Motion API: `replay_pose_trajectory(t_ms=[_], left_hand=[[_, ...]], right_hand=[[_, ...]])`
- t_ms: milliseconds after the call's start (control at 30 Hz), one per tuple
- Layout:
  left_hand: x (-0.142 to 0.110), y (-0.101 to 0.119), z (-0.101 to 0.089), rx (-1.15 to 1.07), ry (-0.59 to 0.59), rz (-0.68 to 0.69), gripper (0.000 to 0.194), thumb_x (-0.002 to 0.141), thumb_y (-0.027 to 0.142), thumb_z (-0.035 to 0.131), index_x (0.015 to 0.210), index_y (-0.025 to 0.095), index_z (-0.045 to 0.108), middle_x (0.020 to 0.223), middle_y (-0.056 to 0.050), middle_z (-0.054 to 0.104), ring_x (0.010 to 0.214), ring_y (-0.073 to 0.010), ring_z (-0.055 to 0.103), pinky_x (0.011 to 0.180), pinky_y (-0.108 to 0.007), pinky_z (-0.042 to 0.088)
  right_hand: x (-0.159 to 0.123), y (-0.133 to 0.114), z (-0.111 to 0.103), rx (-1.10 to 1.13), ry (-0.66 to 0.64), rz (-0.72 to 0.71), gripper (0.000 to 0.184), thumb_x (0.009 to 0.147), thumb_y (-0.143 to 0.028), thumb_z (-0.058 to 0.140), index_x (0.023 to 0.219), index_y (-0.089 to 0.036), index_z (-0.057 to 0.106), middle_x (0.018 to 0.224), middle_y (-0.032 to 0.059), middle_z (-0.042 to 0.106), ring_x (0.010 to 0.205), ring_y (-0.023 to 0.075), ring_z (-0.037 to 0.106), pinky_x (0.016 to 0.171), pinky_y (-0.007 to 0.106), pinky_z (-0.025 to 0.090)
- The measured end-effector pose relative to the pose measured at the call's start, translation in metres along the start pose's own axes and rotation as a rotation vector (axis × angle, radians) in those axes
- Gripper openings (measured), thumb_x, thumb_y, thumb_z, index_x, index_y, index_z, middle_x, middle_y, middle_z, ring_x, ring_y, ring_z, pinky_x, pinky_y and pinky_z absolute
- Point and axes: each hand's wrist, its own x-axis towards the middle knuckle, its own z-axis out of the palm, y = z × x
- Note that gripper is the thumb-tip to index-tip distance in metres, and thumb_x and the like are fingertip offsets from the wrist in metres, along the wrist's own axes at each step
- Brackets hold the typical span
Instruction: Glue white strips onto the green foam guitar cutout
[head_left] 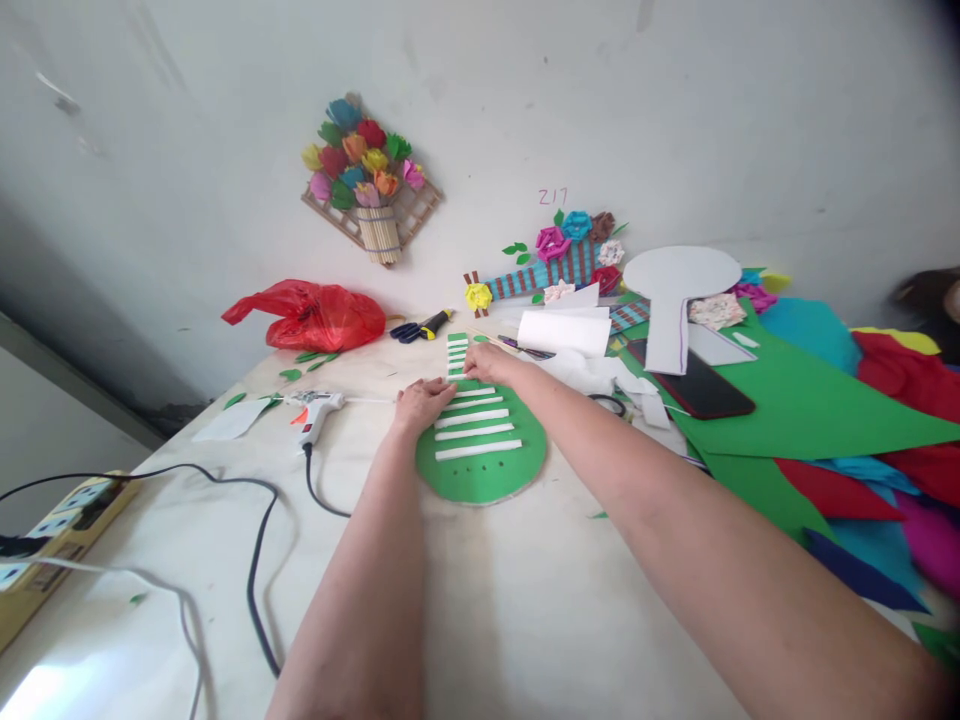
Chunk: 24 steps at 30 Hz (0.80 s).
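Observation:
A green board cutout [480, 480] with a wide round base and a narrow neck lies flat, with dark dots near its lower edge. Several white strips [478, 450] cross it in rows, shorter toward the neck. My left hand [425, 405] rests at its left edge, fingers together at the left end of a short white strip [457, 377]. My right hand [489, 362] is pinched at the same strip's other end, where the neck meets the round part. The fingertips of both hands are partly hidden.
A white glue gun [321, 410] with a black cord lies left, near a power strip [64, 535]. Behind are a red plastic bag [322, 318] and scissors [409, 331]. To the right are a phone [701, 385], a white cutout [681, 275], green sheets [825, 390] and paper flowers [553, 243].

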Motion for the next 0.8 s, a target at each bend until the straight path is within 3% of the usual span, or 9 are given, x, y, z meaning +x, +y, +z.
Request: replay_pose_trajectory(t_ms=[100,233,400,800], left_hand=[[-0.002,0.002,0.0,0.214,-0.045,0.056,0.038,0.072,0.054,0.05,0.096,0.03,0.067,0.124,0.003,0.053,0.127,-0.0245,0.031,0.104,-0.037,0.022],[-0.003,0.003,0.0,0.331,-0.052,0.078,0.041,0.077,0.054,0.042,0.102,0.031,0.065,0.127,0.004,0.05,0.127,-0.0231,0.032,0.103,-0.036,0.024],[-0.004,0.003,0.0,0.378,-0.055,0.087,0.043,0.078,0.055,0.039,0.104,0.032,0.064,0.126,0.004,0.05,0.126,-0.0231,0.033,0.102,-0.035,0.026],[-0.002,0.001,0.0,0.386,-0.093,0.068,0.047,0.079,0.055,0.034,0.111,0.032,0.059,0.133,0.005,0.044,0.128,-0.0231,0.03,0.104,-0.036,0.021]], right_hand=[[-0.001,-0.001,-0.002,-0.023,-0.013,-0.016,0.017,0.071,-0.018,0.06,0.082,-0.012,0.071,0.09,0.0121,0.067,0.086,0.0208,0.06,0.075,0.025,0.04],[0.0,-0.003,-0.005,-0.102,-0.042,-0.066,0.018,0.074,-0.017,0.056,0.083,-0.011,0.07,0.09,0.0126,0.067,0.087,0.0194,0.059,0.075,0.024,0.039],[0.005,-0.001,-0.006,-0.242,-0.08,-0.136,0.019,0.077,-0.021,0.055,0.085,-0.012,0.069,0.087,0.0114,0.067,0.082,0.0189,0.06,0.071,0.024,0.04],[0.001,-0.003,-0.012,-0.289,-0.091,-0.199,0.017,0.078,-0.019,0.054,0.082,-0.011,0.069,0.089,0.0126,0.066,0.088,0.0192,0.059,0.077,0.025,0.038]])
